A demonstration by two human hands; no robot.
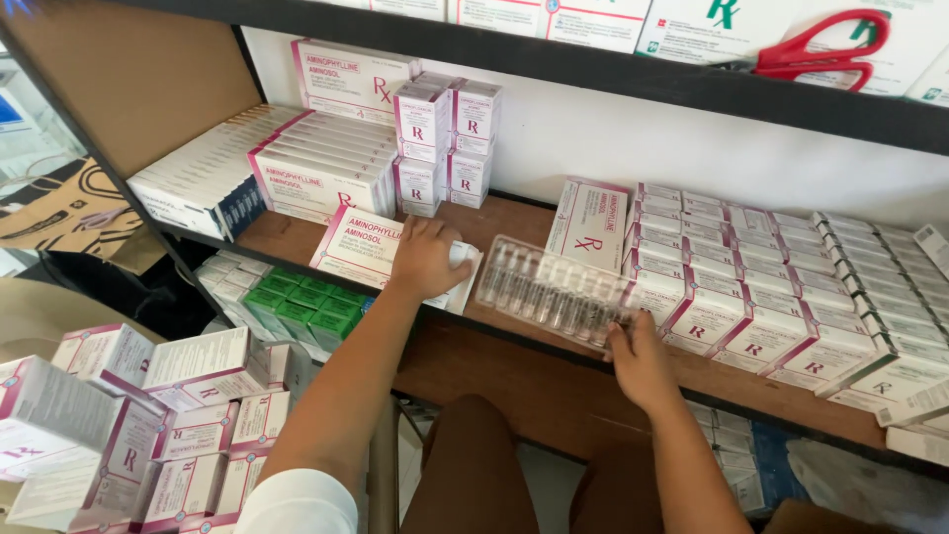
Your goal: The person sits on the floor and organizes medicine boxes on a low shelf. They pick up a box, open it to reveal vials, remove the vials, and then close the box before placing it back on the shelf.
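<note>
Head view: the left hand (425,259) lies flat, fingers together, pressing a white-and-pink box (381,252) on the wooden shelf (514,371). Just right of that box, the right hand (641,364) pinches the near corner of a clear ampoule tray (549,292).

Both bare arms stretch forward from the lower frame. The left hand (427,259) lies palm down, fingers curled in a grip. The right hand (641,364), lower and nearer, pinches with its fingertips.
</note>
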